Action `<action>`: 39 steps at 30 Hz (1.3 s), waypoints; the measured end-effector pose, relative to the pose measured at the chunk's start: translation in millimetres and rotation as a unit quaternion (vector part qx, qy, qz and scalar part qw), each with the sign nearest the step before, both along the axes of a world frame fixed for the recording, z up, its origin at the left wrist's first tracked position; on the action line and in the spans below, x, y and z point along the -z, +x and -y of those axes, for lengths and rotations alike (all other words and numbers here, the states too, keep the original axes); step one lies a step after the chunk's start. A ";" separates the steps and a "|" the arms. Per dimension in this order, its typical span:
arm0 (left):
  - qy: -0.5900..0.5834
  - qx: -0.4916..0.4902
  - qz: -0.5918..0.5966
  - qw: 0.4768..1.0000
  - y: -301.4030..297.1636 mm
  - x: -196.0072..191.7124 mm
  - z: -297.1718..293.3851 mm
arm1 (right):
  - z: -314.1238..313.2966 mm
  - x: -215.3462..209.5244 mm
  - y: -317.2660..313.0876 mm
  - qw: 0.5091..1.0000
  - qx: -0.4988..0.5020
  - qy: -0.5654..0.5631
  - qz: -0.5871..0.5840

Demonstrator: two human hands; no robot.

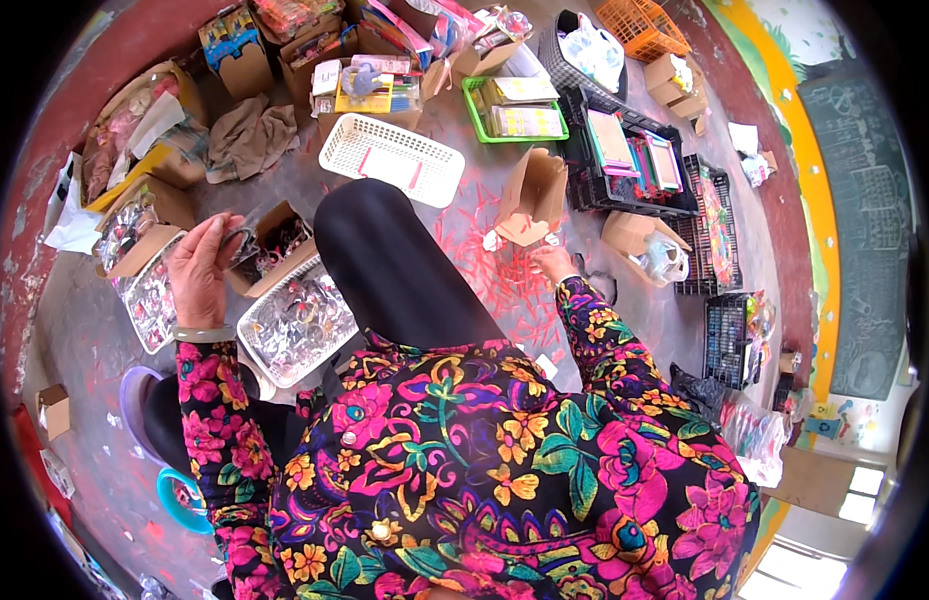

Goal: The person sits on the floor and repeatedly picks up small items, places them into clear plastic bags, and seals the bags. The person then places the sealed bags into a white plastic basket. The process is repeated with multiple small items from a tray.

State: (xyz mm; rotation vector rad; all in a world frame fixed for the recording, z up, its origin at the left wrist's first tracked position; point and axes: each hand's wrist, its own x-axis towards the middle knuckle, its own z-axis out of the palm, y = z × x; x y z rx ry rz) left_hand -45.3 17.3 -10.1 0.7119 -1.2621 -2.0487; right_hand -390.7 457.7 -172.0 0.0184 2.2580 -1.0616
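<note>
Left hand (pixel 198 268), at 9 o'clock, raised with fingers curled round a small dark item, too blurred to identify, above a tray of foil-wrapped pieces (pixel 297 325). Right hand (pixel 552 262), at 2 o'clock, fingers pinched narrow over red sticks (pixel 485 270) scattered on the floor; contents not discernible. Tipped cardboard box (pixel 533 195) just beyond. Judgement: gather sticks in aligned bundles, box mouth kept close. White basket (pixel 392 158) farther, 12 o'clock.

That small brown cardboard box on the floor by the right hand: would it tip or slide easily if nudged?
Probably. The cardboard box stands tilted with flaps open, so it looks light and apt to tip. Its thin walls would likely flex. The right hand is close beside it.
</note>
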 end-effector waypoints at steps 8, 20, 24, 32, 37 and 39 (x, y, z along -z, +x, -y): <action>-0.009 -0.006 0.022 1.000 1.6 3.4 -0.9 | -3.1 26.3 -5.7 0.941 -0.127 0.245 -0.196; -0.010 0.005 0.025 1.000 -0.6 6.2 0.3 | -27.3 38.9 -16.3 0.995 0.015 0.019 0.093; -0.010 0.005 0.030 0.999 1.9 3.5 -0.1 | -15.1 29.0 -7.1 0.986 0.026 0.122 0.109; -0.011 -0.002 0.035 0.999 3.1 0.4 -2.3 | -20.9 4.2 -18.9 0.936 0.097 -0.112 0.321; -0.011 0.006 0.034 0.999 2.7 0.3 -2.1 | -19.1 -5.8 -18.9 0.952 0.082 -0.128 0.265; -0.011 0.009 0.035 0.999 3.6 1.2 -2.4 | -10.2 -7.7 -20.5 0.958 0.054 -0.117 0.257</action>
